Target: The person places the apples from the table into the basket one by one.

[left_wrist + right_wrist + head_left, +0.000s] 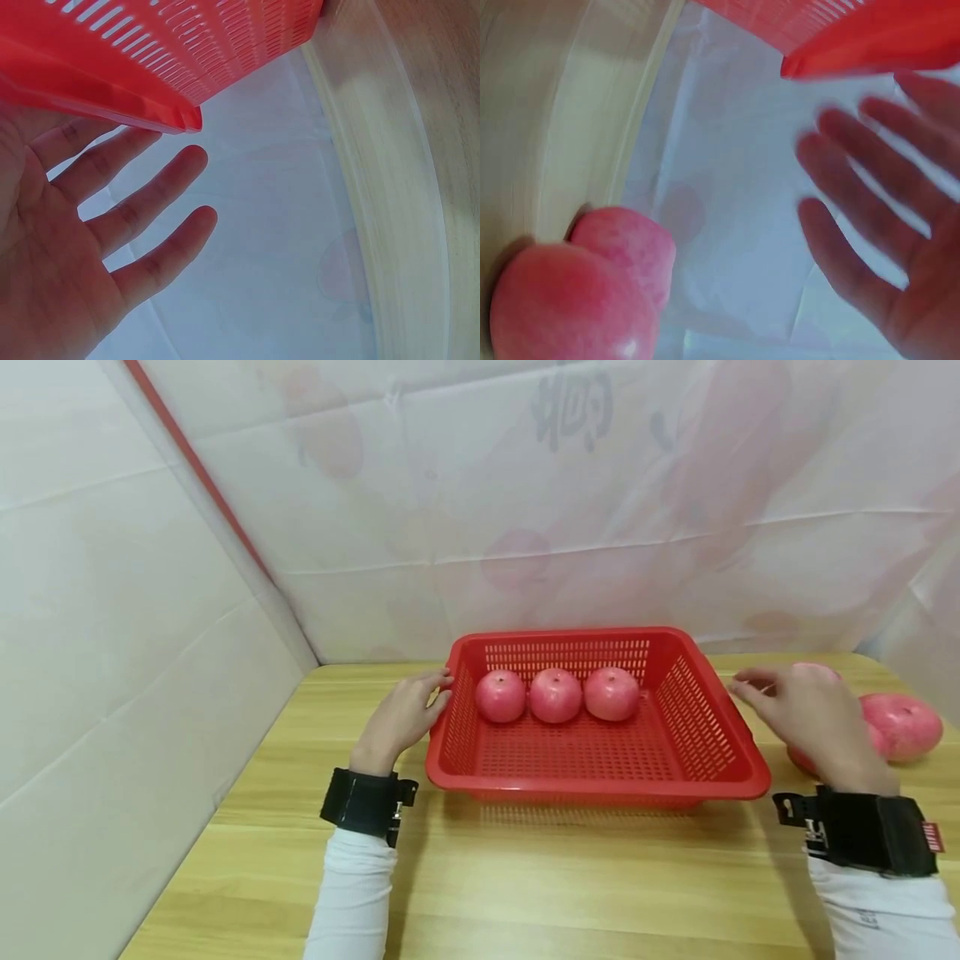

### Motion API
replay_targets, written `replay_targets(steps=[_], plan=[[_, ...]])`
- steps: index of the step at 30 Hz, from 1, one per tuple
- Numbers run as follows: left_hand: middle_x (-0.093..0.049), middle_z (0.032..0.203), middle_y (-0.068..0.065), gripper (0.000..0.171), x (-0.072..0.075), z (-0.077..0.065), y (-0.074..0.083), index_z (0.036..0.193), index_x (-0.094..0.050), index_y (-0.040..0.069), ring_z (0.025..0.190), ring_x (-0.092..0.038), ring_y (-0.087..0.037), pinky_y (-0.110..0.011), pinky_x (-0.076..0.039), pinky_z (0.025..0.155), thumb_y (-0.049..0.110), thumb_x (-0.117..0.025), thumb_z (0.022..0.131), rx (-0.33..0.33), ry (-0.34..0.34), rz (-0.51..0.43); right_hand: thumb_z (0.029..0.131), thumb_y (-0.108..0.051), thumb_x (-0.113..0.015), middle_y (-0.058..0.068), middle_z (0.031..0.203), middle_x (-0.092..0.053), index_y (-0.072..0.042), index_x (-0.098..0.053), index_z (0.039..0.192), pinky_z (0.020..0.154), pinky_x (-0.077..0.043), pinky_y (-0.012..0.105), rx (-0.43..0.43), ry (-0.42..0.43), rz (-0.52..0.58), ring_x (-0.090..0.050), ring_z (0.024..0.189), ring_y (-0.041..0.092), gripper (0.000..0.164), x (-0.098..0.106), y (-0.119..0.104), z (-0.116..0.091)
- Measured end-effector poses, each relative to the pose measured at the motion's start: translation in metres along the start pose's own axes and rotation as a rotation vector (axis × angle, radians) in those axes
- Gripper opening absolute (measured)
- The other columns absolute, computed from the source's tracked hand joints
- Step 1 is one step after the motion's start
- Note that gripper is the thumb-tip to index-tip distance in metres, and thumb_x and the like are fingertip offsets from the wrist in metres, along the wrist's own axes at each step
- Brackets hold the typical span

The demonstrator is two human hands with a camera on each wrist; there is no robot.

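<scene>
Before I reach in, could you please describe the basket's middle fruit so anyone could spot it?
On the wooden table stands a red basket. Inside, three round pink fruits sit in a row near its far wall. The middle fruit alone has a neighbour on either side.

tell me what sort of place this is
Probably a staged work booth: pale printed sheeting closes in the back and sides of a yellowish wood-grain table, where a red perforated plastic basket holds three round pink fruits.
</scene>
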State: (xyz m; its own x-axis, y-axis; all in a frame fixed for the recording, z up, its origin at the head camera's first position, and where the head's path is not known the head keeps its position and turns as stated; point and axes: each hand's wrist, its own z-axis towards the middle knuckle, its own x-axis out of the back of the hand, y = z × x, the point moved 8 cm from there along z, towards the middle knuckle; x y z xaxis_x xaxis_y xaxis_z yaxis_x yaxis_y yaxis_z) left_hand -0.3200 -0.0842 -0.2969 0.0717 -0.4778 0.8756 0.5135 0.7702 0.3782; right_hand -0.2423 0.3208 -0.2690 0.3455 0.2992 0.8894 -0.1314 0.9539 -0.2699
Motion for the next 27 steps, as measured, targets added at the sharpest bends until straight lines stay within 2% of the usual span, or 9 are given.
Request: replay_targets(steps=[2,4,6,9,14,20,24,27], plan=[[-0.052,0.126,-0.01,0.036,-0.001,0.0,0.0,0.122,-0.055,0.007,0.103,-0.051,-0.019,-0.037,-0.049,0.084,0.019,-0.056,0.089,-0.001,0.001,-0.005,0.09,-0.031,-0.052,0.024,0.086,-0.063,0.002,-0.062,0.105,0.061,-0.042,0.052,-0.092,0.08,-0.011,-0.052,0.075,0.036,0.038,0.012,0.012,-0.003],[-0.053,0.126,-0.01,0.036,-0.001,0.0,0.001,0.123,-0.054,0.007,0.099,-0.052,-0.019,-0.036,-0.05,0.081,0.019,-0.056,0.089,-0.003,0.0,-0.014,0.091,-0.032,-0.05,0.029,0.095,-0.059,0.003,-0.06,0.107,0.066,-0.041,0.057,-0.183,0.12,-0.009,-0.049,0.083,0.041,0.04,0.02,0.025,-0.008],[-0.052,0.126,-0.01,0.037,-0.002,0.0,0.0,0.123,-0.054,0.007,0.099,-0.052,-0.019,-0.035,-0.05,0.081,0.019,-0.056,0.089,-0.003,-0.001,-0.014,0.091,-0.036,-0.048,0.031,0.101,-0.055,0.003,-0.057,0.11,0.067,-0.04,0.059,-0.266,0.118,-0.024,-0.044,0.088,0.044,0.045,0.024,0.038,-0.012],[-0.051,0.127,-0.009,0.035,-0.002,0.0,-0.001,0.122,-0.055,0.007,0.106,-0.05,-0.019,-0.037,-0.048,0.085,0.019,-0.056,0.089,0.003,-0.004,-0.002,0.09,-0.035,-0.049,0.035,0.105,-0.048,0.005,-0.053,0.113,0.067,-0.039,0.062,-0.334,0.062,-0.041,-0.037,0.091,0.047,0.047,0.023,0.053,-0.017],[-0.051,0.128,-0.009,0.035,0.0,0.0,-0.001,0.122,-0.055,0.007,0.111,-0.047,-0.021,-0.04,-0.045,0.09,0.019,-0.054,0.09,-0.005,0.002,0.005,0.087,-0.027,-0.055,0.038,0.107,-0.042,0.009,-0.048,0.113,0.06,-0.041,0.059,-0.397,-0.033,-0.063,-0.035,0.088,0.049,0.045,0.018,0.067,-0.024],[-0.052,0.126,-0.009,0.035,0.0,0.0,-0.001,0.123,-0.055,0.007,0.109,-0.048,-0.02,-0.04,-0.045,0.089,0.019,-0.055,0.09,-0.003,0.004,-0.003,0.082,-0.031,-0.061,0.039,0.104,-0.038,0.012,-0.043,0.118,0.06,-0.04,0.057,-0.493,-0.147,-0.088,-0.036,0.085,0.048,0.058,0.008,0.08,-0.029],[-0.052,0.127,-0.009,0.035,-0.001,0.0,-0.002,0.123,-0.055,0.008,0.109,-0.048,-0.02,-0.04,-0.046,0.089,0.019,-0.055,0.09,0.003,0.004,-0.001,0.079,-0.032,-0.064,0.038,0.099,-0.037,0.012,-0.042,0.12,0.061,-0.038,0.057,-0.515,-0.181,-0.103,-0.034,0.083,0.048,0.063,0.002,0.086,-0.03],[-0.053,0.126,-0.009,0.035,-0.002,0.0,-0.002,0.123,-0.055,0.008,0.107,-0.049,-0.02,-0.039,-0.047,0.088,0.019,-0.055,0.089,0.005,0.001,0.0,0.077,-0.033,-0.065,0.036,0.093,-0.041,0.01,-0.046,0.114,0.06,-0.036,0.056,-0.502,-0.187,-0.109,-0.034,0.082,0.047,0.06,-0.002,0.089,-0.032]])
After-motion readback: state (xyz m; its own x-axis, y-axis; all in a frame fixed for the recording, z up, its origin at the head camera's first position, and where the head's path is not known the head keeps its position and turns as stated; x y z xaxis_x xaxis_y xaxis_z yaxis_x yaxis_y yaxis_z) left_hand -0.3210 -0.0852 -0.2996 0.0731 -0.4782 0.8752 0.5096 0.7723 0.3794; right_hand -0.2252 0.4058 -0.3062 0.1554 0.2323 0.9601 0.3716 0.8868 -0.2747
